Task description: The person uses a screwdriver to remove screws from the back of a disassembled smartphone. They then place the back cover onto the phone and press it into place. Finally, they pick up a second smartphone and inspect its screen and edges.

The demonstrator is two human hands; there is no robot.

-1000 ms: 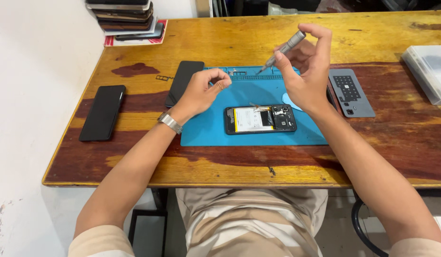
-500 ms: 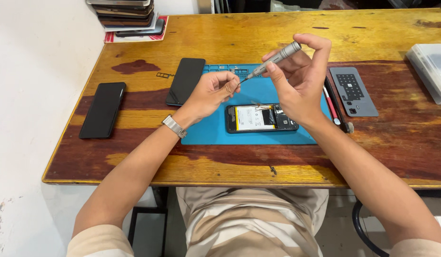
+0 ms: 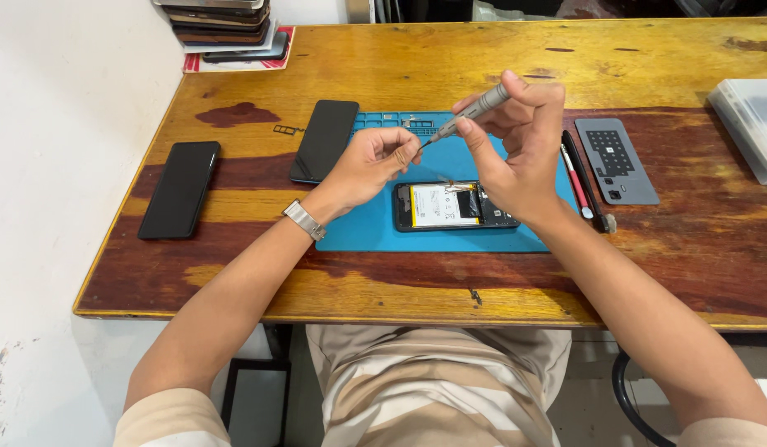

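An opened black phone point(image 3: 456, 206) lies back-up on a blue work mat point(image 3: 375, 228), its battery and board showing. My right hand point(image 3: 516, 153) holds a slim grey screwdriver point(image 3: 474, 110) above the phone, tip pointing left. My left hand point(image 3: 373, 161) is raised with its fingertips pinched at the screwdriver's tip; whether a screw is between them is too small to tell. A metal watch sits on my left wrist.
A dark phone point(image 3: 324, 139) lies at the mat's left edge, another point(image 3: 180, 188) further left. A red pen point(image 3: 576, 181), a black tool and a grey cover point(image 3: 615, 160) lie right. A clear box point(image 3: 752, 124) and stacked phones point(image 3: 226, 25) sit at the table's edges.
My left hand rose from the mat to the screwdriver's tip. My right hand tilted the screwdriver down towards the left, bringing the tip to my left fingers.
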